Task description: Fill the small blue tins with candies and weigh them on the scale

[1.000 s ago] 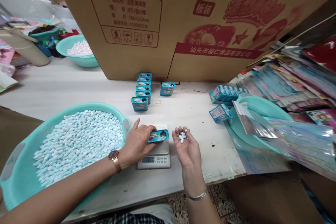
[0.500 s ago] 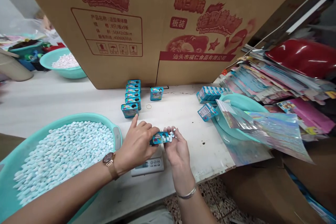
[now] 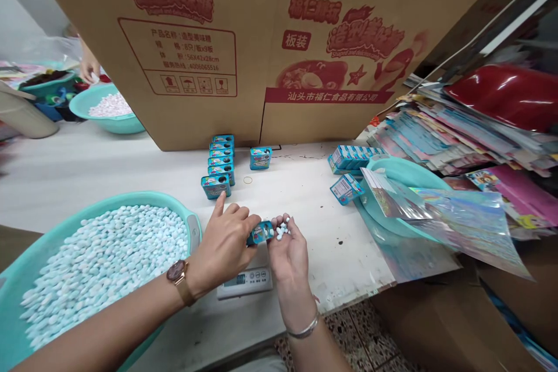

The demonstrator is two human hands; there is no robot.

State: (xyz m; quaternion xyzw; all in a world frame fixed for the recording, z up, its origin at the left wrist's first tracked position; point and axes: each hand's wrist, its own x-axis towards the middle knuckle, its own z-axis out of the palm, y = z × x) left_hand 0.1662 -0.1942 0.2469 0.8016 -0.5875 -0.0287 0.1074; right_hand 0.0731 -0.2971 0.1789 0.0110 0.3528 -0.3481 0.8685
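Observation:
My left hand (image 3: pixel 224 247), with a watch on its wrist, pinches a small blue candy box (image 3: pixel 260 233) tilted toward the right. Palm up, my right hand (image 3: pixel 288 261) holds several small pale candies (image 3: pixel 282 229) near its fingers, beside the box's end. Under both hands a white digital scale (image 3: pixel 244 283) is partly hidden. To the left, a big turquoise basin (image 3: pixel 143 195) is filled with pale blue candies (image 3: pixel 108 261). Several blue boxes (image 3: pixel 220 168) stand in a row beyond my left hand, and one box (image 3: pixel 260 158) stands apart.
A large cardboard carton (image 3: pixel 244 122) closes off the back. On the right are packed blue boxes (image 3: pixel 352 157), a loose box (image 3: pixel 346 188), and a turquoise basin (image 3: pixel 410 170) under shiny sheets (image 3: pixel 471 215). Another person's hand (image 3: pixel 88 65) is above a far basin (image 3: pixel 104 123).
The candy box in my left hand has drawn slightly left, off my right palm. The candies now lie gathered in my right hand. Another person's hand has come into clearer view at the far left.

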